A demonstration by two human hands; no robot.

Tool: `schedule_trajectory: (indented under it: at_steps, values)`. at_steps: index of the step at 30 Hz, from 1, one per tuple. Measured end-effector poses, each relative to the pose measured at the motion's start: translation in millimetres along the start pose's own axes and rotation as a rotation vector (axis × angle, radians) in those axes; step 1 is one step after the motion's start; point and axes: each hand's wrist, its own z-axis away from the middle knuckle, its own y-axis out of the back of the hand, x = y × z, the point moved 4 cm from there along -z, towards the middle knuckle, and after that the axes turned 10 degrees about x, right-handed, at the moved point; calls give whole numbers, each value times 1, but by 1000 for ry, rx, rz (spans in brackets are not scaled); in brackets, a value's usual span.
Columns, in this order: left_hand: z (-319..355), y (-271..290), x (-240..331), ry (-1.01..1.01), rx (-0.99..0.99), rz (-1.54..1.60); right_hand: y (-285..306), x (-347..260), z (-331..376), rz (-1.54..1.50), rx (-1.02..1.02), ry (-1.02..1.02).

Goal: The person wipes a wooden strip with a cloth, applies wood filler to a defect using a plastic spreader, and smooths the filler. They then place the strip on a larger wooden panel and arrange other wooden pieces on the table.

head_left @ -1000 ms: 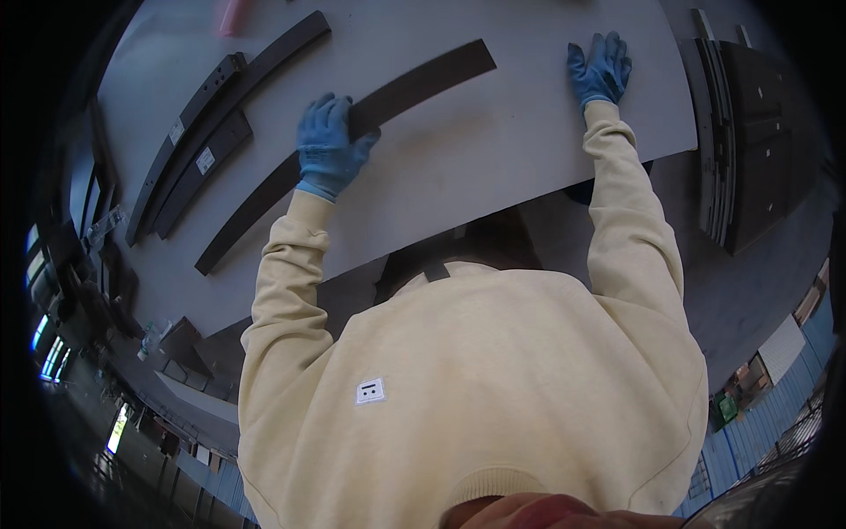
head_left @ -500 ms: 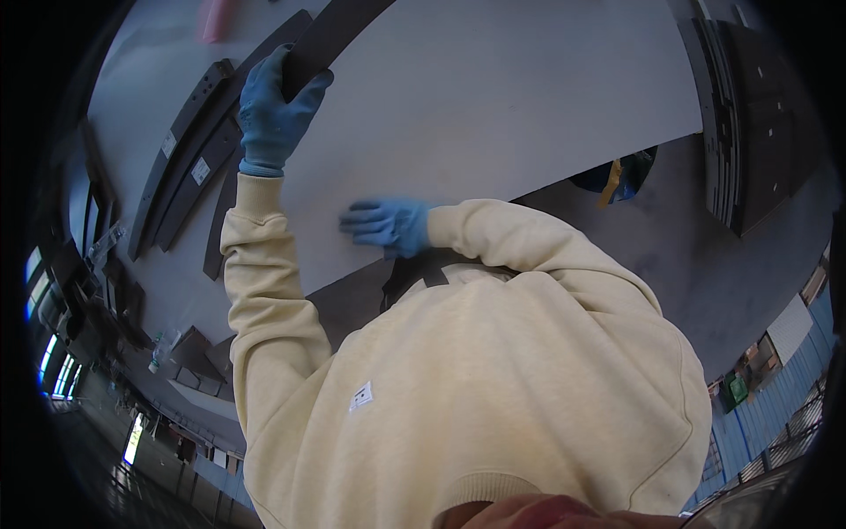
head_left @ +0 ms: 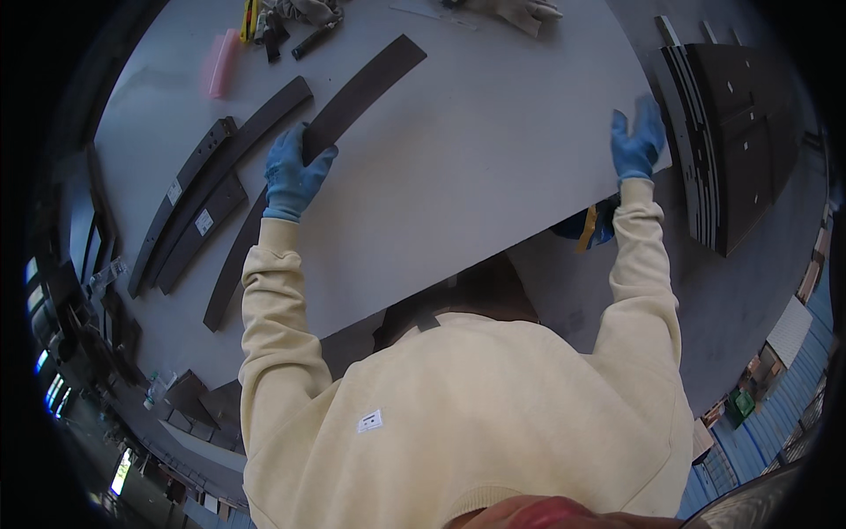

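Sleeves: pale-yellow knitted sweatshirt (head_left: pixel 529 406), both forearms reaching forward.
Left hand: blue-gloved left hand (head_left: pixel 295 175), clamped on the strip at about mid-length, thumb on its right side.
Held piece: long, curved, dark-brown flat strip (head_left: pixel 366 93), slanting across the left part of the smooth grey tabletop (head_left: pixel 476 159), its near end beside the left sleeve.
Right hand: blue-gloved right hand (head_left: pixel 637 141), thumb apart from the fingers, by the tabletop's right edge; motion blur probably hides the exact finger spread.
Left group: three dark-brown curved strips (head_left: pixel 238 152), side by side, two bearing white labels.
Right stack: dark-brown panels (head_left: pixel 740 132), beyond the right hand.
Far left: translucent pink roll (head_left: pixel 222 66), near a yellow-and-black tool (head_left: pixel 249 22).
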Motion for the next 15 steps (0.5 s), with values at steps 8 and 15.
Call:
schedule_trajectory:
  at_steps: [8, 15]
  values:
    - [-3, -3, 1, 67, -29, -12, -149, -153, -118, -215, -38, 377]
    - [-1, -6, -11, 102, -8, -29, -146, -70, -111, 61, -412, 268]
